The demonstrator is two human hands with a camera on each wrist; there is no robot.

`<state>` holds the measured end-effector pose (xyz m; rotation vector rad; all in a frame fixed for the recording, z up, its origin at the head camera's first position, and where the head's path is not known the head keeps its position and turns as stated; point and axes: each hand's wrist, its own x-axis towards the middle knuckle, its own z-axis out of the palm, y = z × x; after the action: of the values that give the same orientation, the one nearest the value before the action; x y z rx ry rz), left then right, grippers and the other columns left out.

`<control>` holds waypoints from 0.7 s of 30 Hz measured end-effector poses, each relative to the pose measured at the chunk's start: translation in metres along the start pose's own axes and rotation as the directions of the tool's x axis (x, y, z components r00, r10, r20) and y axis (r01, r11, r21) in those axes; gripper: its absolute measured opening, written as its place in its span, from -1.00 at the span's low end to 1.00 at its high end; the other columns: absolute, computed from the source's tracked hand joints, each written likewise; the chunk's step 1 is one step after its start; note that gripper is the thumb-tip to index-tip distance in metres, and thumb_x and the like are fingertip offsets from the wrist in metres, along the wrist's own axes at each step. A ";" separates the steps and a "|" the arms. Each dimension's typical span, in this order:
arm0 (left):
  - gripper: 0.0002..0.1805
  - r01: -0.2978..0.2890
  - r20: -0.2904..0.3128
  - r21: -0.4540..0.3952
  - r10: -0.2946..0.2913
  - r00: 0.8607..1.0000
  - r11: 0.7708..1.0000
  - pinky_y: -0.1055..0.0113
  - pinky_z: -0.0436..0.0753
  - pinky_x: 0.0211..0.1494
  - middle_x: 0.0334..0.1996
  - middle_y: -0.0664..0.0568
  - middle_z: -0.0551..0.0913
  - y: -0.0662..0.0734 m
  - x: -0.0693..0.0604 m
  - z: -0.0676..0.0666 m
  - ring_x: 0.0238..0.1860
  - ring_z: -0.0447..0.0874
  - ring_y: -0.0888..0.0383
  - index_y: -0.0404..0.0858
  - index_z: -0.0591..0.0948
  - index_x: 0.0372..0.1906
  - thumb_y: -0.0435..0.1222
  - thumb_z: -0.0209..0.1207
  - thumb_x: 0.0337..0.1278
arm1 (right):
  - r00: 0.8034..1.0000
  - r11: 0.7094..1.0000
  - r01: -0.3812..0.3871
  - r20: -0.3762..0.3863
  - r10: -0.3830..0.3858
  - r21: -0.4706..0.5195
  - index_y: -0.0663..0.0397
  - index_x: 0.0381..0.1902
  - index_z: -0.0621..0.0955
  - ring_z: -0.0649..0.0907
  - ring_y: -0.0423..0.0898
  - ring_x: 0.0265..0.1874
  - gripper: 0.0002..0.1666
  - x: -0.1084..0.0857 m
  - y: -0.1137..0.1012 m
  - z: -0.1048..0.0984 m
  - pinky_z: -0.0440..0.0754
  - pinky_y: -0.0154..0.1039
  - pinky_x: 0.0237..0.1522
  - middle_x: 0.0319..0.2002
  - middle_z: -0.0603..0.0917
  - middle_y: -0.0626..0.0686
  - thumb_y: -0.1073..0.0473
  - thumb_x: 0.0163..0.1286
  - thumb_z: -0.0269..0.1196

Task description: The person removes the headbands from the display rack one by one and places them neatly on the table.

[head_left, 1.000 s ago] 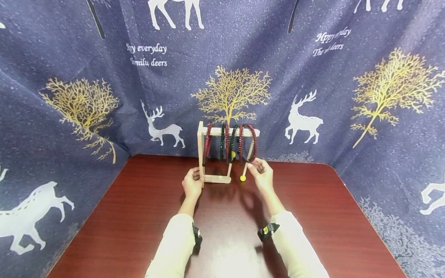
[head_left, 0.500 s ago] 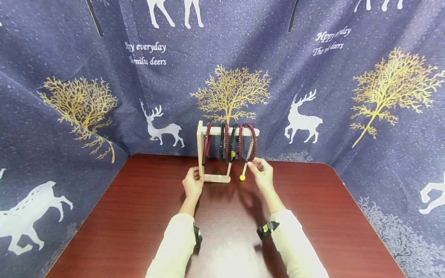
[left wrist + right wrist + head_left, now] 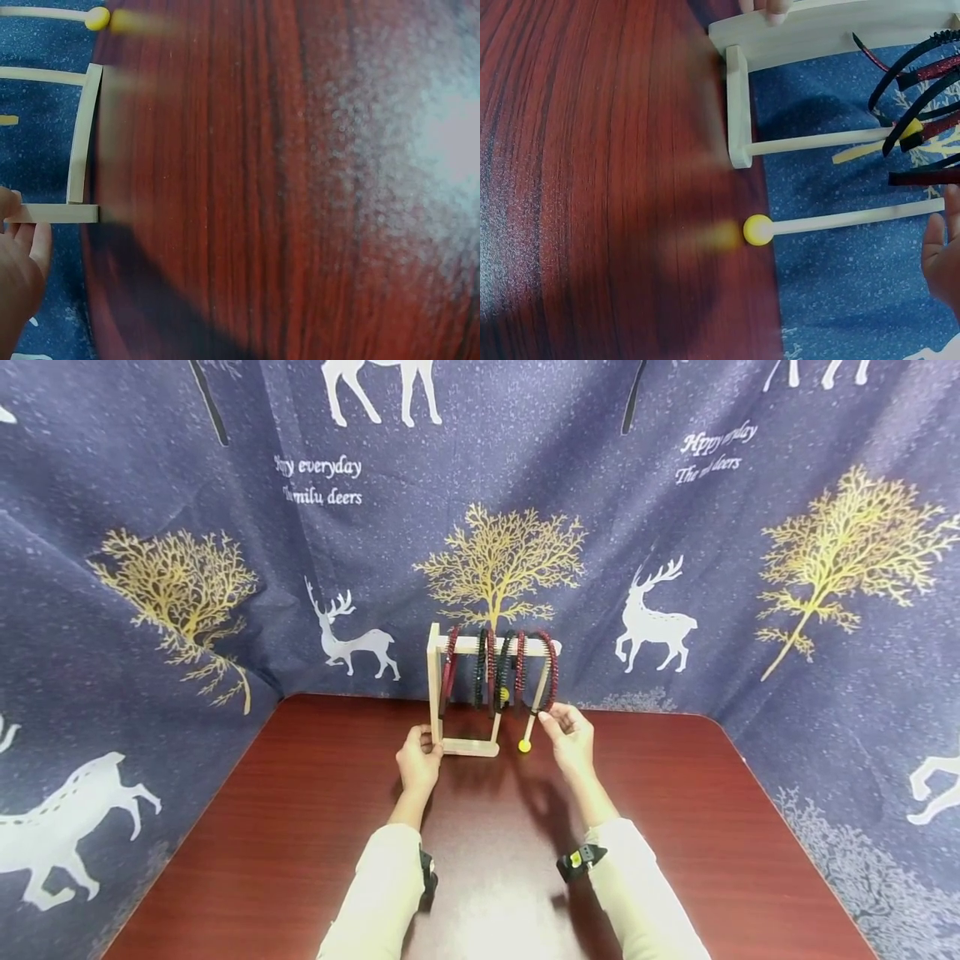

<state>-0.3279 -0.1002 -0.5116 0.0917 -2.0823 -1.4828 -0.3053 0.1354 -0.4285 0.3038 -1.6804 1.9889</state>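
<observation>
In the head view a pale wooden rack (image 3: 435, 685) stands toward the back of the table, with several red and black toothed headbands hung over its top bar. My left hand (image 3: 417, 768) grips the rack's left upright low down; the left wrist view shows the thumb and fingers on either side of that upright (image 3: 56, 214). At the bar's right end hangs a red headband (image 3: 554, 677). My right hand (image 3: 573, 743) pinches its lower end between thumb and fingers. A black headband (image 3: 501, 672) hangs farther left on the bar.
A thin wooden rod with a yellow ball (image 3: 758, 230) at its lower end supports the rack's right side. The reddish-brown table (image 3: 480, 843) stretches in front, its back edge just behind the rack. A blue deer-patterned cloth (image 3: 315, 560) hangs behind.
The right-end red headband's lower part has swung slightly to the right, along with my right hand. The left hand keeps its grip on the upright.
</observation>
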 end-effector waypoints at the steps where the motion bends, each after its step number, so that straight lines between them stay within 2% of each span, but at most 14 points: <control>1: -0.65 0.001 -0.002 0.002 -0.001 1.000 1.000 0.17 0.63 -0.32 -0.34 -0.19 0.68 0.000 0.000 0.000 -0.35 0.69 -0.04 -0.35 0.57 -0.15 -0.58 0.28 -0.16 | 1.000 1.000 0.001 0.000 -0.001 0.000 0.65 -0.27 0.48 0.57 -0.25 -0.45 -0.77 0.000 0.000 0.000 0.52 -0.44 -0.31 -0.47 0.60 0.03 0.54 0.13 0.23; 6: -0.64 0.002 -0.011 0.004 -0.002 1.000 1.000 0.15 0.63 -0.30 -0.34 -0.18 0.68 0.000 0.000 0.000 -0.36 0.69 -0.03 -0.33 0.57 -0.16 -0.59 0.29 -0.19 | 1.000 1.000 0.015 0.001 -0.015 -0.001 0.64 -0.26 0.48 0.57 -0.23 -0.43 -0.75 -0.001 0.000 -0.001 0.52 -0.42 -0.29 -0.44 0.61 0.15 0.51 0.14 0.25; 14: -0.65 0.003 -0.008 0.017 -0.003 1.000 1.000 0.16 0.62 -0.27 -0.32 -0.18 0.68 -0.003 0.000 0.001 -0.33 0.69 -0.02 -0.32 0.57 -0.16 -0.57 0.29 -0.18 | 0.999 0.999 0.046 -0.006 -0.046 -0.017 0.65 -0.28 0.46 0.57 -0.26 -0.45 -0.79 0.003 -0.009 -0.001 0.52 -0.45 -0.32 -0.46 0.60 0.06 0.56 0.13 0.20; 21: -0.65 0.007 -0.004 -0.002 -0.007 1.000 1.000 0.16 0.63 -0.29 -0.34 -0.18 0.68 -0.002 0.001 0.002 -0.33 0.69 -0.03 -0.33 0.56 -0.18 -0.59 0.28 -0.19 | 0.996 0.994 0.088 -0.002 -0.088 0.058 0.68 -0.31 0.42 0.59 -0.25 -0.46 -0.81 0.014 -0.014 -0.003 0.53 -0.44 -0.35 -0.49 0.61 -0.01 0.59 0.13 0.17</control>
<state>-0.3300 -0.0999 -0.5137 0.1010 -2.0798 -1.4873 -0.3094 0.1428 -0.4108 0.3922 -1.5844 1.9751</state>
